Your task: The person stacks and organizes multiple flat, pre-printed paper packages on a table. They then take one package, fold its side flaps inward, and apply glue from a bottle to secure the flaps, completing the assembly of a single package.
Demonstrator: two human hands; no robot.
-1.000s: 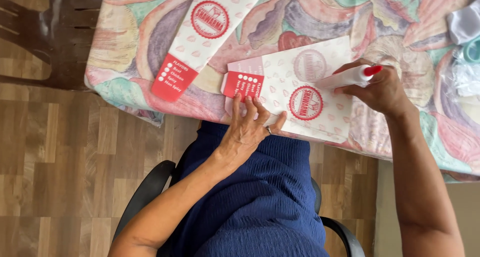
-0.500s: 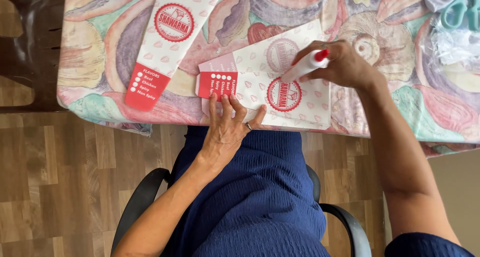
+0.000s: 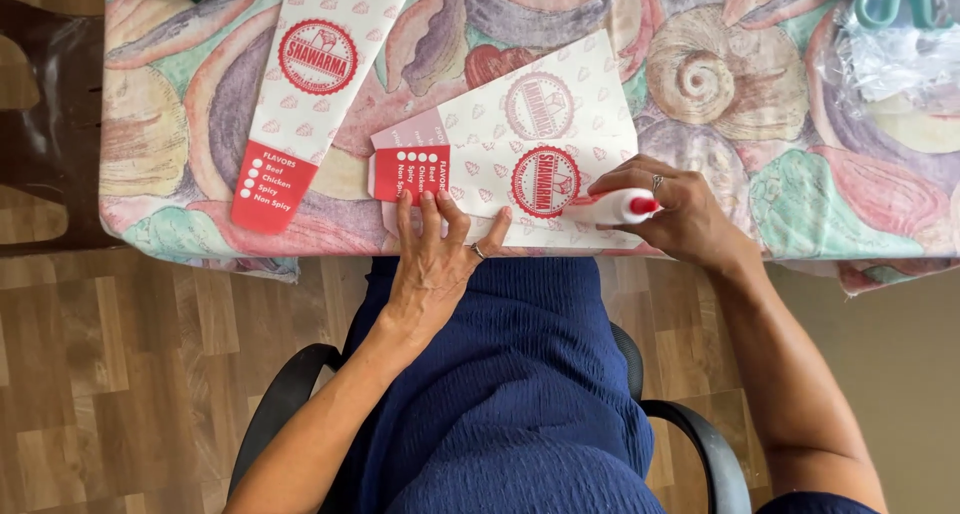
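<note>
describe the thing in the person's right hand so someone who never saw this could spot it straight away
Start at the table with the seashell-patterned cloth and go to its near edge, where white and red printed paper sleeves lie before the seated person. The right hand there grips a small white tube with a red end, lying sideways on the paper. It is the only round, solid item among flat papers.

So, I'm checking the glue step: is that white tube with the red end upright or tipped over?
Tipped: the tube lies nearly level in the right hand over the paper sheet.
</note>
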